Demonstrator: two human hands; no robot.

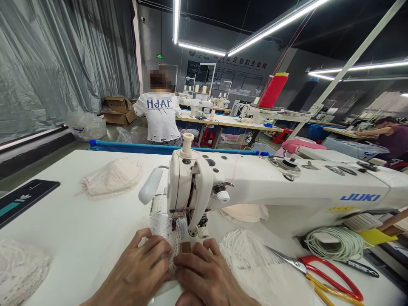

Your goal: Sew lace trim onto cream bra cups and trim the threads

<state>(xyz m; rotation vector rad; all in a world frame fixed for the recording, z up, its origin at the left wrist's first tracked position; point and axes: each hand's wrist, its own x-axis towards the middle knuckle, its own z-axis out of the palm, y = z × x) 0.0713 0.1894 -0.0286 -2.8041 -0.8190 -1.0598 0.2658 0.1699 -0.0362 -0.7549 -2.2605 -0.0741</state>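
My left hand (140, 267) and my right hand (204, 272) lie side by side on the white table (79, 229), fingers pressed down on a strip of white lace fabric (167, 231). The strip runs forward under the presser foot and needle (174, 222) of a white JUKI sewing machine (287, 187). Both hands sit just in front of the needle, fingertips nearly touching each other. More of the lace (248, 255) bunches to the right of my right hand.
A folded lace piece (111, 178) lies at the left, another lace heap (19, 267) at the near left corner, a dark phone (22, 199) at the left edge. Red-handled scissors (321, 272) and a cord coil (338, 242) sit right. Other people work at distant tables.
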